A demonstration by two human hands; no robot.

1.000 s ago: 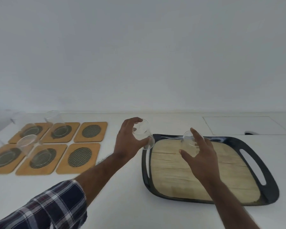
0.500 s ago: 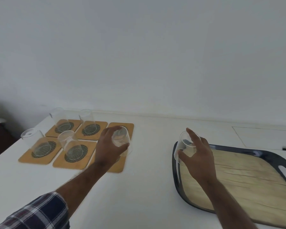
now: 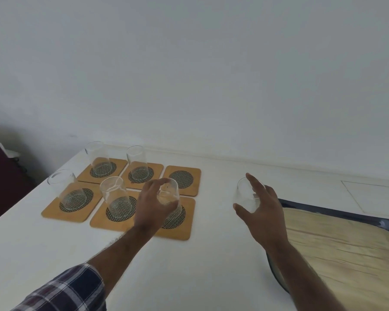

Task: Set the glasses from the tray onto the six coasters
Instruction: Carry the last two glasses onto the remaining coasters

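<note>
Head view: white table [image 3: 211, 265] against plain pale wall [image 3: 211, 75].

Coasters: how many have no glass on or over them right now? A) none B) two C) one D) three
C: only the far right coaster is bare; four glasses stand on coasters, the left hand holds a fifth glass over the near right coaster, and the right hand holds the sixth.

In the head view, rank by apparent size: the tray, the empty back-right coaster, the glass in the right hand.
1. tray, largest, though partly cut off by the frame.
2. back-right coaster.
3. glass held by the right hand; it looks close to the coaster, and nearness to the camera makes this unsure.
</note>
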